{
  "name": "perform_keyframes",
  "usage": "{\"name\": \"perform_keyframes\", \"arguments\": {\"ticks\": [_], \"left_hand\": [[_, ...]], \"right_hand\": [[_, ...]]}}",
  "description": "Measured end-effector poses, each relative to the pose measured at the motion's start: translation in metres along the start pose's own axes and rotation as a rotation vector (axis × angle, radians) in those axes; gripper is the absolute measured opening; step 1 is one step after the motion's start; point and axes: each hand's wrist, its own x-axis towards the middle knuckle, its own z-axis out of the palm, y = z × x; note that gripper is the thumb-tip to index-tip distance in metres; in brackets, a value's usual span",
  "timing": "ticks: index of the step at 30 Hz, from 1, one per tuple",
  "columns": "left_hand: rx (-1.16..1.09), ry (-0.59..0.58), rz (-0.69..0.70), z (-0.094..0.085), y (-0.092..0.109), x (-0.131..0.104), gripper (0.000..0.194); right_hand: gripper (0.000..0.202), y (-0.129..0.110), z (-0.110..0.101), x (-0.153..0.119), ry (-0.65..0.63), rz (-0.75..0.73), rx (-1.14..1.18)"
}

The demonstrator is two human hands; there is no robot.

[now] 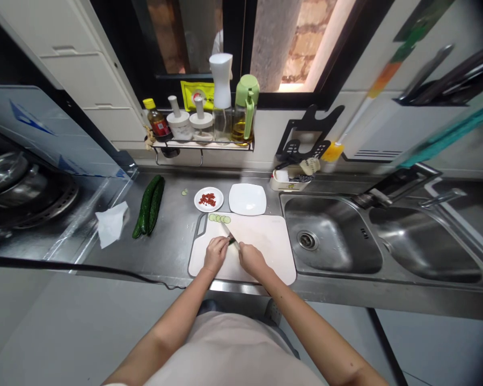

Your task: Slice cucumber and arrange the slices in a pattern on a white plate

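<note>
In my right hand (253,259) is the handle of a kitchen knife (226,229), its blade pointing up and left over the white cutting board (271,241). My left hand (216,254) is closed, its fingertips on a dark green piece of cucumber (231,241) beside the blade. Most of that piece is hidden by the fingers and knife. Several pale cucumber slices (219,219) lie in a row near the board's top left. Behind the board are a white plate of chopped red bits (208,199) and a bare white plate (247,199).
Whole cucumbers (149,206) and a crumpled white paper towel (111,222) lie on the steel counter at left, near the stove (32,198). To the right is a double sink (330,236). A wall rack (205,145) carries bottles and seasoning jars. Knives (446,80) stand in a holder upper right.
</note>
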Motion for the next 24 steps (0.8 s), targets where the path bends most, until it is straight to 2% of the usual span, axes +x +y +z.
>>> {"name": "perform_keyframes", "arguments": {"ticks": [9, 24], "left_hand": [[0.0, 0.003, 0.002, 0.001, -0.001, -0.001, 0.024], [0.006, 0.001, 0.019, 0.0, 0.0, 0.001, 0.023]], "right_hand": [[0.026, 0.009, 0.001, -0.018, -0.062, 0.014, -0.003], [0.029, -0.005, 0.0, 0.006, -0.027, 0.008, -0.032]]}}
